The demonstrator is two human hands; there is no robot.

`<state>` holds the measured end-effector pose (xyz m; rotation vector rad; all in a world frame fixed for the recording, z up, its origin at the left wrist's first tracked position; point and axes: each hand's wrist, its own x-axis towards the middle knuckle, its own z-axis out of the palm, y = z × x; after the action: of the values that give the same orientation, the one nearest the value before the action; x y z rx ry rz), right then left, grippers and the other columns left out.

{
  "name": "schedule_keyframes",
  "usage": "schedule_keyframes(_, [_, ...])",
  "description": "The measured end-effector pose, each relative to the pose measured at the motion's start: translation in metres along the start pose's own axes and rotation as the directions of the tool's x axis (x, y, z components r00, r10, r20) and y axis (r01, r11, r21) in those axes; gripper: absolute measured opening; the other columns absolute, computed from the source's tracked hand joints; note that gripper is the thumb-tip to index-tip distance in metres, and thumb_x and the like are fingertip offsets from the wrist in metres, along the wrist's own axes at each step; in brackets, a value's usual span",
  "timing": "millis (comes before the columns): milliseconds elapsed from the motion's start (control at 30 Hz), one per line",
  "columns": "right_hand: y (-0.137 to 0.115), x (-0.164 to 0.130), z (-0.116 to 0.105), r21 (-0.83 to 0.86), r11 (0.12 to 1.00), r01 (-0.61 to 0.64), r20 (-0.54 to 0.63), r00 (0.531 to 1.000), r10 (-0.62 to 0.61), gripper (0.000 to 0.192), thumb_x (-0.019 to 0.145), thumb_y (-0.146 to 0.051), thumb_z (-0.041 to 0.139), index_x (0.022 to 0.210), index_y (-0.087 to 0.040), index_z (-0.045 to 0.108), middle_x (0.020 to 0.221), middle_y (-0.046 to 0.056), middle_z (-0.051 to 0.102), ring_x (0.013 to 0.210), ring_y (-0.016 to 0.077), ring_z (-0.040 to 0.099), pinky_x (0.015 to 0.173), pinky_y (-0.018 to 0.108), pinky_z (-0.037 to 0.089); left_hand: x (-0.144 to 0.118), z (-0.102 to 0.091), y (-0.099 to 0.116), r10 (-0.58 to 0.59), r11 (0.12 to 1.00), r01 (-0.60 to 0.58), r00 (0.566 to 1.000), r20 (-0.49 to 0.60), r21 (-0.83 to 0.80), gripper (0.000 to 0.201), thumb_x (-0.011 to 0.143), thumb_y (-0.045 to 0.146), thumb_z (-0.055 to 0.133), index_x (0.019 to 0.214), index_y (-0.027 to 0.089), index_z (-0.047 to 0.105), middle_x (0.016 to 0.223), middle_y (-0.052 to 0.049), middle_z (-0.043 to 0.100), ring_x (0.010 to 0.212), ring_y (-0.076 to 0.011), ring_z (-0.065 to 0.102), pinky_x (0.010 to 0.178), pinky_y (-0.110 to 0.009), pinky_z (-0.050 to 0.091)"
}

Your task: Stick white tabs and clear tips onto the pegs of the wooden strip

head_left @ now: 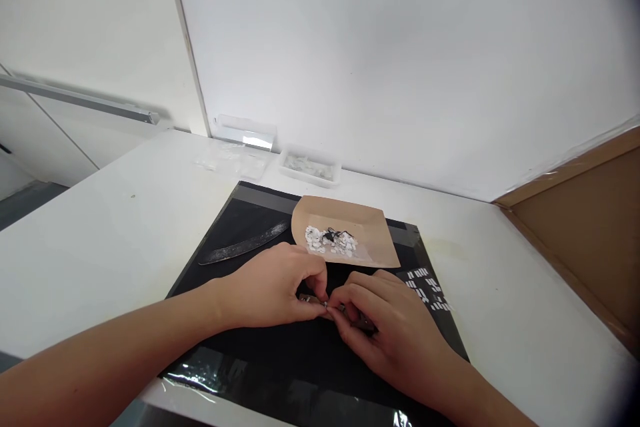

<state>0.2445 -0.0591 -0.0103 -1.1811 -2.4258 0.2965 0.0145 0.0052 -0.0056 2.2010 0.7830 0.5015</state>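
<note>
Both hands meet over the near middle of a black mat [260,360] that lies on a white table [100,240]. The left hand [273,290] comes in from the left with its fingers curled and pressed together, thumb and forefinger pinching a tiny pale piece [326,305] at their tips. The right hand [387,323] comes in from the right, its fingers bent and close together around a small metal tool [310,299], whose tip shows between the two hands and touches the pale piece; what kind of tool it is cannot be told. Just beyond the hands, a brown paper sheet [367,233] lies on the mat and carries a heap of small white pieces [323,241] with a few dark bits among them. To the left of the paper lies a long dark blade-shaped strip [245,245]. To the right of the hands, short white strips [425,287] sit in rows on the mat. Far off by the wall stand a shallow clear tray [310,167] and a clear plastic bag [230,159].
</note>
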Motion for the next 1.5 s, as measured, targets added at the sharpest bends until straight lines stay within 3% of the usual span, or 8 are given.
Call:
schedule_keyframes(267, [-0.003, 0.001, -0.007, -0.002, 1.000, -0.009, 0.021, 1.000, 0.009, 0.012, 0.104, -0.021, 0.060, 0.095, -0.024, 0.067, 0.082, 0.001, 0.068, 0.069, 0.0167, 0.055, 0.066, 0.034, 0.037, 0.001, -0.002, 0.002, -0.036, 0.999, 0.037, 0.999, 0.029, -0.035, 0.019, 0.085, 0.032, 0.087, 0.084, 0.019, 0.073, 0.084, 0.002, 0.077, 0.076, -0.0150, 0.067, 0.073, -0.027, 0.047])
schedule_keyframes(400, [-0.004, 0.003, -0.009, -0.013, 1.000, -0.002, 0.021, 1.000, 0.002, 0.014, 0.105, -0.022, 0.059, 0.094, -0.024, 0.069, 0.084, 0.002, 0.070, 0.071, 0.0170, 0.058, 0.067, 0.034, 0.039, 0.000, 0.000, 0.001, -0.001, 1.000, 0.001, 1.000, 0.030, 0.012, 0.020, 0.088, 0.036, 0.086, 0.084, 0.019, 0.076, 0.086, 0.000, 0.077, 0.080, -0.0164, 0.068, 0.077, -0.029, 0.047])
schedule_keyframes(767, [-0.001, 0.001, -0.008, -0.003, 1.000, -0.008, 0.017, 1.000, 0.008, 0.017, 0.105, -0.018, 0.060, 0.093, -0.024, 0.070, 0.085, 0.000, 0.069, 0.073, 0.0172, 0.059, 0.070, 0.035, 0.039, -0.002, 0.009, -0.003, 0.081, 0.997, -0.081, 0.996, 0.031, 0.015, 0.012, 0.092, 0.029, 0.081, 0.085, 0.020, 0.080, 0.088, -0.002, 0.079, 0.089, -0.0199, 0.069, 0.084, -0.031, 0.050])
schedule_keyframes(1000, [-0.001, 0.000, -0.006, 0.034, 0.999, -0.031, 0.018, 0.999, 0.031, 0.016, 0.103, -0.015, 0.062, 0.093, -0.025, 0.071, 0.086, 0.000, 0.069, 0.076, 0.0169, 0.060, 0.072, 0.034, 0.038, -0.003, 0.007, -0.003, 0.096, 0.995, -0.096, 0.995, 0.021, 0.004, 0.007, 0.093, 0.026, 0.080, 0.089, 0.020, 0.080, 0.086, -0.001, 0.075, 0.084, -0.0172, 0.068, 0.076, -0.027, 0.049])
schedule_keyframes(1267, [0.002, -0.001, -0.005, 0.049, 0.998, -0.033, -0.009, 0.999, 0.033, 0.007, 0.101, -0.026, 0.073, 0.094, -0.026, 0.072, 0.086, -0.002, 0.070, 0.077, 0.0170, 0.061, 0.074, 0.034, 0.037, -0.002, 0.008, -0.005, 0.128, 0.992, -0.128, 0.992, -0.013, -0.008, 0.004, 0.089, 0.019, 0.083, 0.087, 0.020, 0.080, 0.082, 0.000, 0.076, 0.081, -0.0163, 0.069, 0.076, -0.026, 0.049])
schedule_keyframes(1500, [0.008, -0.002, -0.008, 0.124, 0.989, -0.078, -0.013, 0.997, 0.080, 0.015, 0.097, -0.042, 0.079, 0.097, -0.028, 0.073, 0.088, -0.003, 0.072, 0.082, 0.0176, 0.065, 0.078, 0.034, 0.039, -0.005, 0.011, -0.012, 0.231, 0.970, -0.229, 0.973, -0.018, 0.083, 0.006, 0.096, 0.022, 0.076, 0.094, 0.020, 0.082, 0.088, -0.001, 0.076, 0.084, -0.0163, 0.069, 0.077, -0.027, 0.051])
